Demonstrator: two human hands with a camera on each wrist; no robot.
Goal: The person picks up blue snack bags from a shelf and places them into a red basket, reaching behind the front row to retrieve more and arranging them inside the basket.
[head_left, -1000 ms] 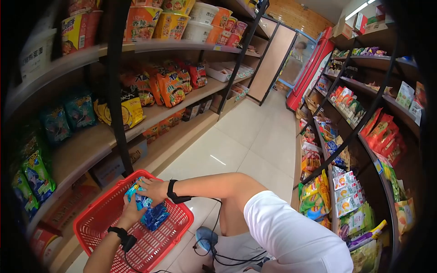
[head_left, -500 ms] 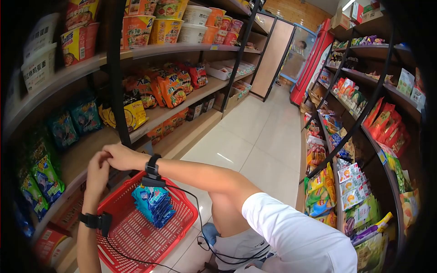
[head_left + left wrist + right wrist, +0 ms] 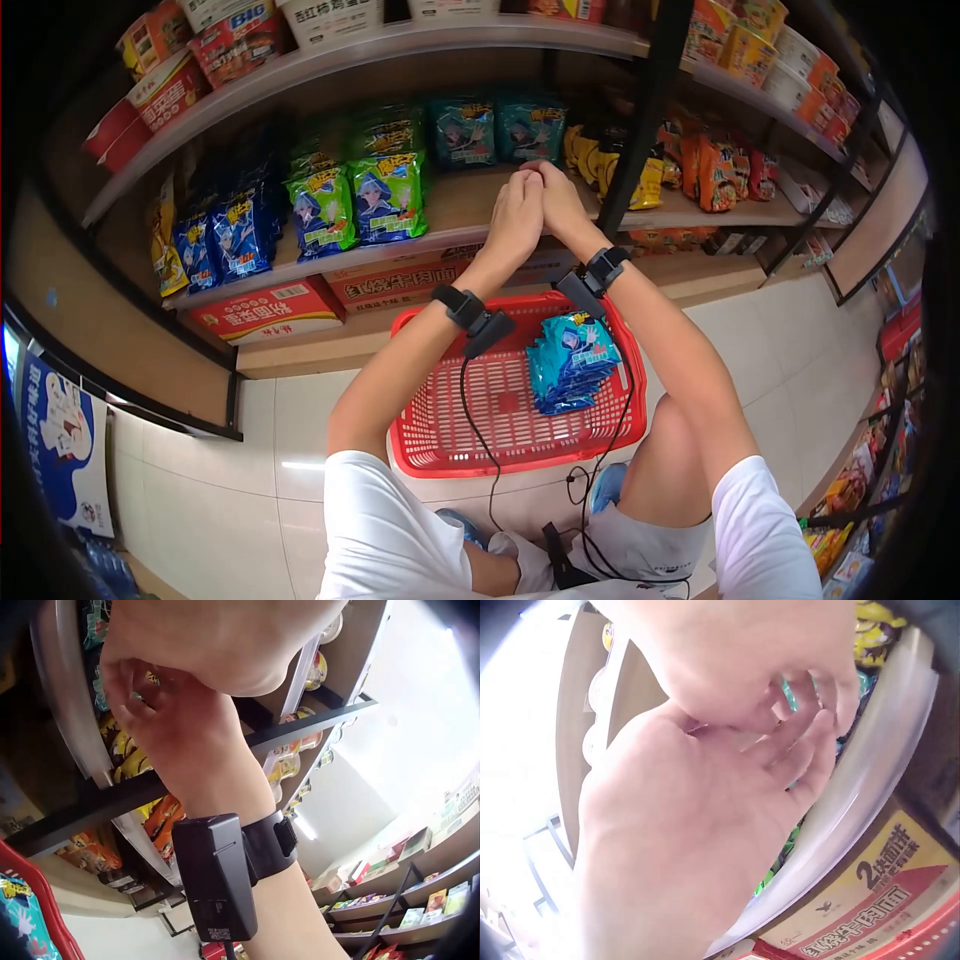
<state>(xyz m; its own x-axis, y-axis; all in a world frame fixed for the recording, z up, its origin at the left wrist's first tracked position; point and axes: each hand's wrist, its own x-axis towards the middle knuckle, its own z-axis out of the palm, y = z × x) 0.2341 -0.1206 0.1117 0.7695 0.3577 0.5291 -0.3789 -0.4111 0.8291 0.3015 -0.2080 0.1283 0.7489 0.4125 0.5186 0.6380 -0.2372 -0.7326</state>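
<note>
In the head view my left hand (image 3: 517,215) and right hand (image 3: 562,203) meet in front of the shelf, their fingers loosely bent and touching one another. Nothing shows held in either. The right wrist view has the left palm (image 3: 682,817) below the right hand (image 3: 742,660), with fingers overlapping. Below my wrists, a red basket (image 3: 412,440) stands on the floor. A stack of teal-blue snack packets (image 3: 575,362) lies in its right half. Similar teal packets (image 3: 463,132) stand on the shelf just beyond the hands.
Green packets (image 3: 388,198) and blue packets (image 3: 238,235) line the shelf to the left. Yellow packets (image 3: 640,180) and orange packets (image 3: 717,172) sit to the right, past a black shelf post (image 3: 640,120). Cartons (image 3: 268,308) fill the space underneath. Cables hang from both wristbands.
Both hands have left the packets in the basket and come up together before the shelf. The head view has swung left to face the shelf squarely. The packets stay in the basket.
</note>
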